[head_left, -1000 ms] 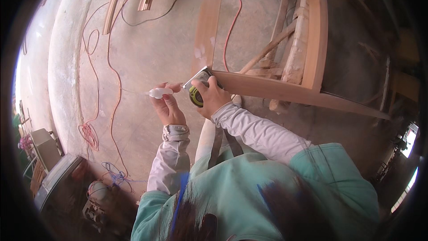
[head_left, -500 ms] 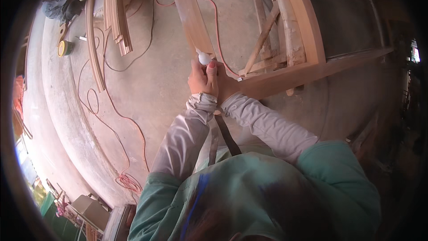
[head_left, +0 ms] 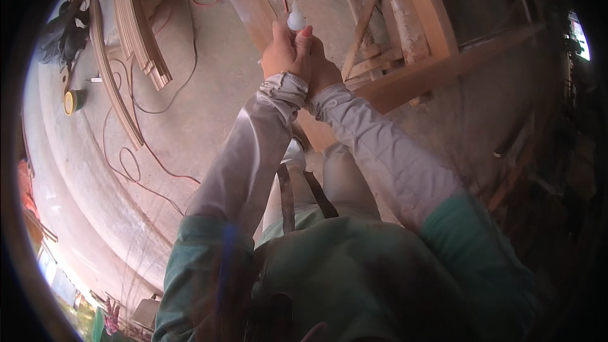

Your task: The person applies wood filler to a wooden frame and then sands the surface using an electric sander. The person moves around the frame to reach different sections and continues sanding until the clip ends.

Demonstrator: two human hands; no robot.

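At twelve o'clock, our left hand (head_left: 283, 52) pinches a rounded white plastic bottle (head_left: 296, 21); how our right hand (head_left: 325, 72) grips, we cannot tell. Long brown wooden strips (head_left: 136, 25) show over grey concrete floor (head_left: 221, 92) at ten.

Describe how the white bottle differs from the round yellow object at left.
The white bottle is plain; the yellow object has a dark side. The white bottle tapers to a narrow tip; the yellow object shows a round face. The left hand holds the white bottle; the yellow object lies apart. Both look rounded.
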